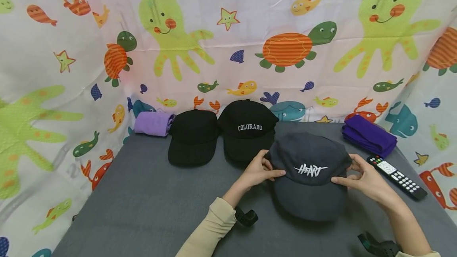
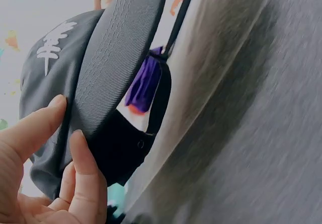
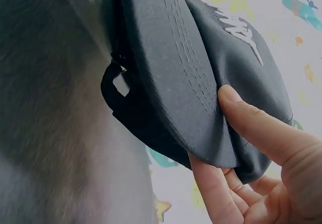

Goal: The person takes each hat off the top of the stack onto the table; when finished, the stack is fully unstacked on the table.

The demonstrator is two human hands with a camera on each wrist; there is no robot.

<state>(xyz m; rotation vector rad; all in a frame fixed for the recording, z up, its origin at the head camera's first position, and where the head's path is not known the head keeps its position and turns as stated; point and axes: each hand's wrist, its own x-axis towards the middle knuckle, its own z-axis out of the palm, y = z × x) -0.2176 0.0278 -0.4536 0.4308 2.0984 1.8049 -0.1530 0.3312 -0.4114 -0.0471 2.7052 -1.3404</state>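
A dark grey cap (image 1: 310,154) with white "HEART" lettering is held between both hands, its brim toward the front of the table. My left hand (image 1: 260,170) pinches the cap's left side near the brim, thumb on the front and fingers underneath. On the other side my right hand (image 1: 362,175) grips it the same way. In both wrist views the cap hangs tilted above the grey cloth, its back strap (image 2: 162,95) showing below the brim. A plain black cap (image 1: 194,136) and a black "COLORADO" cap (image 1: 248,124) sit behind, to the left.
A folded lilac cloth (image 1: 153,123) lies at the back left corner. At the back right lies a folded dark purple cloth (image 1: 369,135), with a black remote control (image 1: 398,177) in front of it. A printed curtain (image 1: 228,50) walls the grey table (image 1: 143,205).
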